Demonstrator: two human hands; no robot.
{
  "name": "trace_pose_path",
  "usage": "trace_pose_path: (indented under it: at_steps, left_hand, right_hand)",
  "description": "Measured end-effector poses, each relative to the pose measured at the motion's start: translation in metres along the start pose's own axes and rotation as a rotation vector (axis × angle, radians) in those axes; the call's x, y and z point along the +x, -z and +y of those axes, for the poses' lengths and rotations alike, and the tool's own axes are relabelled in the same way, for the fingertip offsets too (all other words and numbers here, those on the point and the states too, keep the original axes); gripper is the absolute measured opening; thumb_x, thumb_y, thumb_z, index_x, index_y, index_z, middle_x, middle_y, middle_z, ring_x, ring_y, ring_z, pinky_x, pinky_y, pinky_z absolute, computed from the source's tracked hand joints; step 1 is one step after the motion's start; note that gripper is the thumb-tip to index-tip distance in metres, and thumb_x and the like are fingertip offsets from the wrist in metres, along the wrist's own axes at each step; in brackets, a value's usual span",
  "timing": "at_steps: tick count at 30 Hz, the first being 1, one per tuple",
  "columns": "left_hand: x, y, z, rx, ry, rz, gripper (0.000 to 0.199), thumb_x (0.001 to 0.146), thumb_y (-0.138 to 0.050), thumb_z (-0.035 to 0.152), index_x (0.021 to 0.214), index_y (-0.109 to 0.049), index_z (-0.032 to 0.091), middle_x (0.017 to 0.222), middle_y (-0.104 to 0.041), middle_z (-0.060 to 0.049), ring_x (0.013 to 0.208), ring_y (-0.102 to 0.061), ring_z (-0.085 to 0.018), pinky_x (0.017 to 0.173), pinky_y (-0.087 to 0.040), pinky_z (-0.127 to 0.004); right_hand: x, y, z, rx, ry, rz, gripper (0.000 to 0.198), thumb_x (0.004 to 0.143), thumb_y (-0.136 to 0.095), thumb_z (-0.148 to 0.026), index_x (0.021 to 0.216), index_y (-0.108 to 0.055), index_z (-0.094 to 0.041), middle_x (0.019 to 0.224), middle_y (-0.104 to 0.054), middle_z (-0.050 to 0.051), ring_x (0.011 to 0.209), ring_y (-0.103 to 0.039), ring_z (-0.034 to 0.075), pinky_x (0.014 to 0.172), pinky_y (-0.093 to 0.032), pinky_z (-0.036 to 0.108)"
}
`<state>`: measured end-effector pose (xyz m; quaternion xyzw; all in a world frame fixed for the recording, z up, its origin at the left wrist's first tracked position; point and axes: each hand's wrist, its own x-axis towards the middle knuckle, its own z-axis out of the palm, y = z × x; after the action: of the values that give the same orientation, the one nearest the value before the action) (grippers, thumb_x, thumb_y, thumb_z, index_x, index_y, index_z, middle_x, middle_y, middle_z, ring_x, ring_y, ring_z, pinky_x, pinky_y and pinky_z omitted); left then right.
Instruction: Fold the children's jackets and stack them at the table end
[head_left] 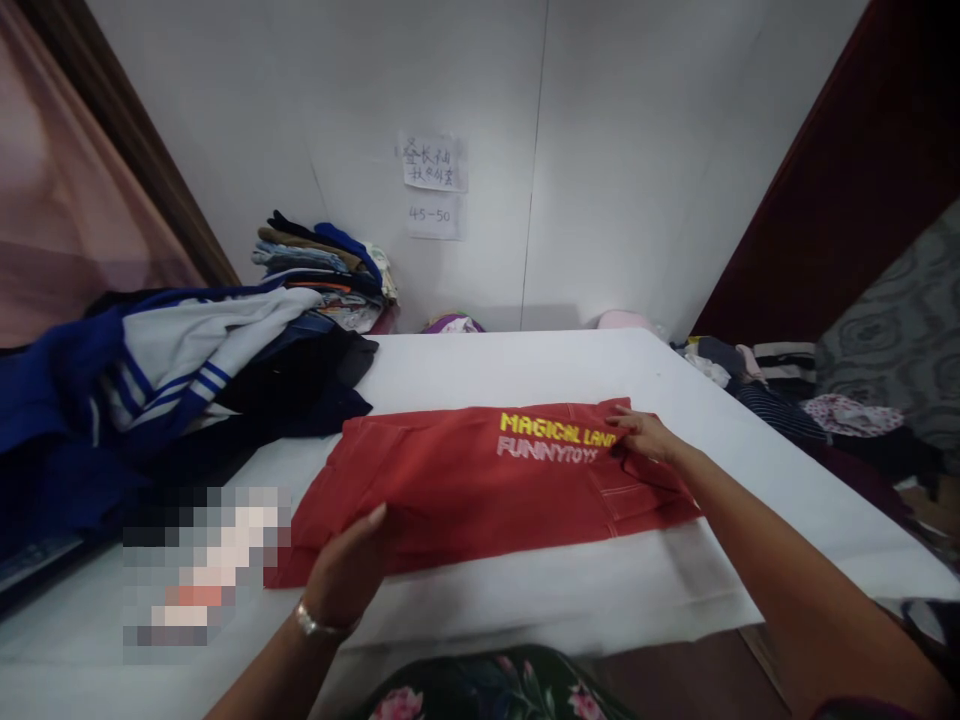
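A red sweatshirt [450,490] lies folded into a long strip across the white table in front of me. Yellow "MAGICAL LAND" and pale "FUNNYTOYS" lettering shows on its right half. My left hand [349,570], with a bracelet at the wrist, rests at the near left edge of the cloth. Its thumb stands apart, while its other fingers are mostly hidden in shadow. Over at the right end, my right hand [649,437] pinches the fabric beside the lettering. Loose folds bunch up under that hand.
Heaped clothes [172,370] cover the table's left side, with a folded stack [322,260] behind them. More garments [802,400] lie beyond the right edge of the white table [510,370]. Handwritten paper notes [435,165] hang on the wall. A pixelated patch hides something at left.
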<state>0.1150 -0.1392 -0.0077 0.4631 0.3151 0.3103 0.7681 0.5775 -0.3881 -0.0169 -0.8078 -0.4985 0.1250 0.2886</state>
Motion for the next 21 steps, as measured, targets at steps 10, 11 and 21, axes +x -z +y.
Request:
trace_pose_path:
  at_steps: [10, 11, 21]
  left_hand:
    - [0.082, -0.027, 0.005, -0.516, 0.234, 0.204, 0.042, 0.085, -0.043, 0.005, 0.124, -0.059, 0.009, 0.098, -0.073, -0.012, 0.093, -0.070, -0.022, 0.093, -0.053, -0.035]
    - [0.084, -0.025, 0.004, -0.530, 0.244, 0.198, 0.042, 0.086, -0.043, 0.006, 0.125, -0.058, 0.009, 0.097, -0.074, -0.012, 0.091, -0.070, -0.022, 0.092, -0.053, -0.036]
    - [0.093, -0.025, 0.034, -0.533, 0.068, 0.259, 0.026, 0.086, -0.054, 0.020, 0.107, -0.067, 0.012, 0.084, -0.075, -0.005, 0.081, -0.071, -0.018, 0.082, -0.055, -0.027]
  right_hand:
    - [0.010, -0.004, -0.003, 0.476, -0.288, 0.050, 0.028, 0.054, -0.073, -0.041, 0.067, -0.064, -0.017, 0.064, -0.067, 0.003, 0.061, -0.060, 0.018, 0.063, -0.050, 0.033]
    - [0.010, -0.004, -0.003, 0.482, -0.292, 0.041, 0.031, 0.053, -0.074, -0.043, 0.066, -0.064, -0.017, 0.063, -0.066, 0.002, 0.059, -0.059, 0.017, 0.062, -0.049, 0.032]
    - [0.014, 0.000, 0.002, 0.348, -0.352, 0.143, 0.037, 0.056, -0.071, -0.053, 0.073, -0.069, -0.021, 0.071, -0.068, 0.005, 0.065, -0.059, 0.021, 0.062, -0.047, 0.034]
